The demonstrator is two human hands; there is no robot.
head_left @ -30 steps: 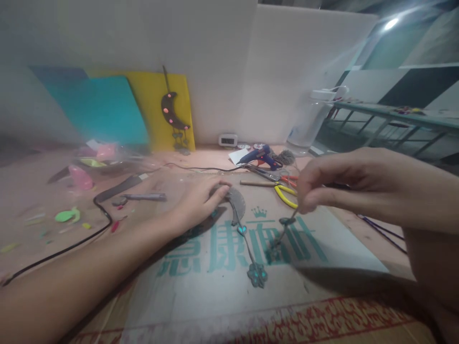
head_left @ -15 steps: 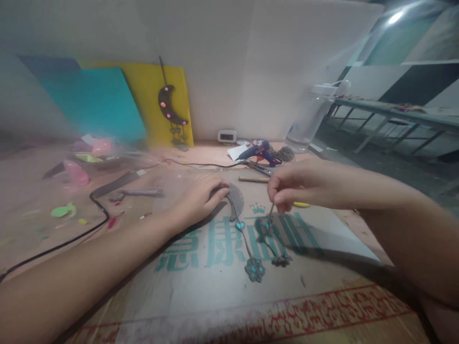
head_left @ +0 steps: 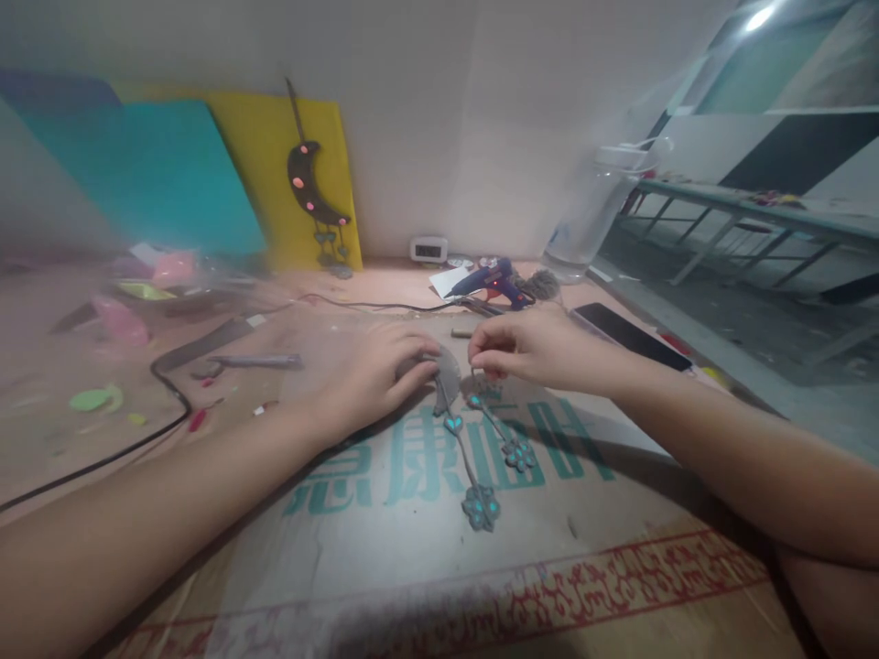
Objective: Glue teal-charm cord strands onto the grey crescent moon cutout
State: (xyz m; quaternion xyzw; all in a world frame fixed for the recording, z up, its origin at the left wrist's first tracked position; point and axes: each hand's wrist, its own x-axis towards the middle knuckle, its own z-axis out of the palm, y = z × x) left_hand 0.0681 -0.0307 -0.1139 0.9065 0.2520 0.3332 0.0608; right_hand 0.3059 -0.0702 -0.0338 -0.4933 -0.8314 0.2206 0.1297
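**Both hands at the grey crescent**

The left hand (head_left: 385, 375) presses flat on the grey crescent piece (head_left: 448, 371), pinning it to the cardboard sheet (head_left: 412, 531) — the right hand (head_left: 528, 348) pinches a dangling charm string (head_left: 494, 430) at the crescent's edge.

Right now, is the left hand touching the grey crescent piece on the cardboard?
Touching. The head view shows the left hand lying flat with its fingertips pressed on the grey crescent piece, no gap between them.
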